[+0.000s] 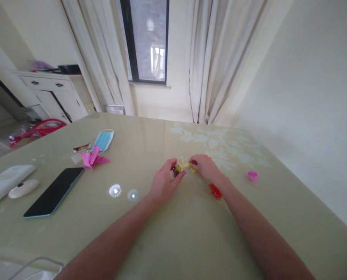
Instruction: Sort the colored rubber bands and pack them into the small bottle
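Note:
My left hand (166, 179) is wrapped round a small clear jar (182, 161), thumb on the near side and fingers on the far side. Small yellow and dark pieces show through its wall. Just right of the jar, my right hand (205, 166) has its fingertips pinched together at a small yellow piece (188, 165). More yellow bits (192, 170) lie under those fingers, partly hidden. A little pile of red pieces (215, 191) rests beside my right forearm. Farther right stands a small pink cup-shaped lid (252, 176).
On the table's left are a black-screened phone (55, 192), a white oval case (24, 189), a long white box (8, 182), a pink folded-paper crane (94, 157), a blue face mask (103, 140) and a brown wrapper (82, 147). A wall runs along the right side.

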